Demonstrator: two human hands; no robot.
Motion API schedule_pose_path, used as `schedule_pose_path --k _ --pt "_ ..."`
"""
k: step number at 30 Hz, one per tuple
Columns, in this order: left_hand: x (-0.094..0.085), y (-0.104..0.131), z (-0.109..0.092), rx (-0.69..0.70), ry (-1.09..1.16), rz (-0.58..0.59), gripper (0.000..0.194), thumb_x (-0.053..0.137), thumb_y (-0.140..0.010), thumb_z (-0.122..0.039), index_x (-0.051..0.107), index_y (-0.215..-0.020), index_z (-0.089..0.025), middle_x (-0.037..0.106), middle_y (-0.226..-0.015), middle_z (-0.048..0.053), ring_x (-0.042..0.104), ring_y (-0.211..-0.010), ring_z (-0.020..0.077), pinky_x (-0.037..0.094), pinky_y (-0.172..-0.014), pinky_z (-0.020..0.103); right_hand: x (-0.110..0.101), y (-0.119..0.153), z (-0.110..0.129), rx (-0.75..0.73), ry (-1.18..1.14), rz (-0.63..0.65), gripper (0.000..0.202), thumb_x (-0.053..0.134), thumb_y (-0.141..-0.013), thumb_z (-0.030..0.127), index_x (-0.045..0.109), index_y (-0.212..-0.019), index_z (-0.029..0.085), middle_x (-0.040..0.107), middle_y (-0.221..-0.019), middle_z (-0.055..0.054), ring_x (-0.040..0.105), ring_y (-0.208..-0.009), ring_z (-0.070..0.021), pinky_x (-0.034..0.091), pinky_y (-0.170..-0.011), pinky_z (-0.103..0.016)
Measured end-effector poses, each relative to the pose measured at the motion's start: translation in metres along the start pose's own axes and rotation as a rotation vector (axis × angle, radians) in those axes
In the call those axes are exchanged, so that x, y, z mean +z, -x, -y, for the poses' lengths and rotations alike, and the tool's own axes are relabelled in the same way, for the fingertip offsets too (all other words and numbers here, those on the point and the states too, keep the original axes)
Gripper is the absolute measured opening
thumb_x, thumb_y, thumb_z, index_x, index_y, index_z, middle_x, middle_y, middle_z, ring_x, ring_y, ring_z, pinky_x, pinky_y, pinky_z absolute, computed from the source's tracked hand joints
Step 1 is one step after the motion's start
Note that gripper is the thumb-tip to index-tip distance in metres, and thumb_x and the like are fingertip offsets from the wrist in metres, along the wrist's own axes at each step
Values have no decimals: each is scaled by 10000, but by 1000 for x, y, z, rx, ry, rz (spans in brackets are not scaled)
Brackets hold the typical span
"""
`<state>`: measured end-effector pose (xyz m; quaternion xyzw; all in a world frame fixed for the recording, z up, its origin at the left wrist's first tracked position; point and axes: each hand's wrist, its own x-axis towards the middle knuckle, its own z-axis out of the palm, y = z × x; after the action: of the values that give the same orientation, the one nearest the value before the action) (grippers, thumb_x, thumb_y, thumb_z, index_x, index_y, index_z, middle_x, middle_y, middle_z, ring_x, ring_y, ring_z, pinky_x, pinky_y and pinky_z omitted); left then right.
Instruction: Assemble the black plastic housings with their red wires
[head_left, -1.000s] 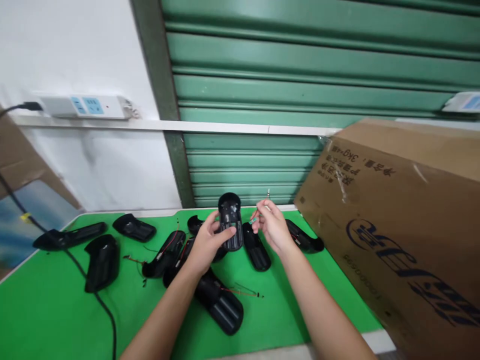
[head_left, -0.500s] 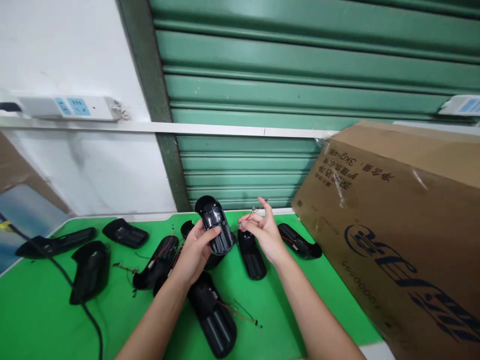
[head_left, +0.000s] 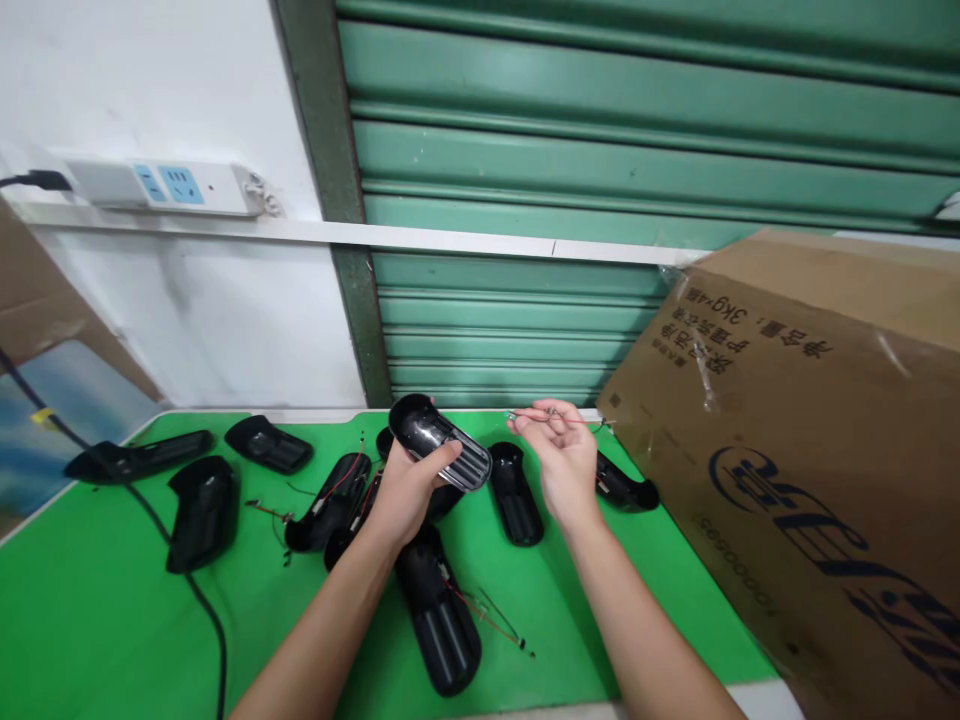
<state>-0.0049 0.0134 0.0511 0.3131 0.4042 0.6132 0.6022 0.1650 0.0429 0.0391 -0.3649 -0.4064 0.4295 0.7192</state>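
Note:
My left hand (head_left: 412, 487) grips a black plastic shell (head_left: 439, 442), its hollow side tilted up and the thumb across its ribbed part. To the right, my right hand (head_left: 556, 450) pinches a small wired part (head_left: 551, 414) with thin red wire between thumb and fingers. The two hands are apart. Below and between them, another black shell (head_left: 517, 495) lies on the green table (head_left: 555, 620). A larger black shell (head_left: 441, 620) with thin wires lies nearer, beside my left forearm.
More black shells lie left, including a curved one (head_left: 202, 512) and a wired one (head_left: 330, 500). A dark cable (head_left: 176, 620) crosses the left side. A cardboard box (head_left: 810, 450) stands right; a green shutter (head_left: 600, 160) rises behind.
The held shell has turned, showing more of its hollow inside. My right hand has moved right, away from the shell lying below, with the wired part. The view has shifted slightly.

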Motion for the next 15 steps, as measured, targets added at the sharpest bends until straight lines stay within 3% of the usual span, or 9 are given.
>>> schedule_pose_path --k 4,7,11,15 --pt "2 1 2 -104 -44 70 542 907 -615 -316 612 -1042 -160 721 -939 53 723 -853 224 590 -733 325 4 5 0 -46 -11 23 347 851 -676 274 599 -910 231 738 -798 18 731 -741 -155 612 -810 -342" --pt "2 2 3 -106 -16 119 532 886 -626 -292 623 -1075 -177 727 -1045 71 717 -976 255 578 -824 357 8 11 1 -47 11 49 297 802 -699 230 598 -915 242 709 -784 33 708 -732 -144 603 -802 -328" --pt "1 4 6 -103 -4 237 573 843 -609 -210 624 -1138 -232 706 -1167 48 669 -1091 244 534 -931 365 11 17 6 -70 113 128 246 760 -733 222 596 -914 250 703 -810 9 696 -763 -163 589 -801 -337" --pt "-2 4 10 -112 -97 294 606 817 -616 -167 597 -1174 -253 689 -1141 22 637 -1080 214 505 -900 307 12 20 9 -171 293 165 122 715 -779 223 625 -861 243 720 -829 -19 694 -798 -185 563 -817 -345"
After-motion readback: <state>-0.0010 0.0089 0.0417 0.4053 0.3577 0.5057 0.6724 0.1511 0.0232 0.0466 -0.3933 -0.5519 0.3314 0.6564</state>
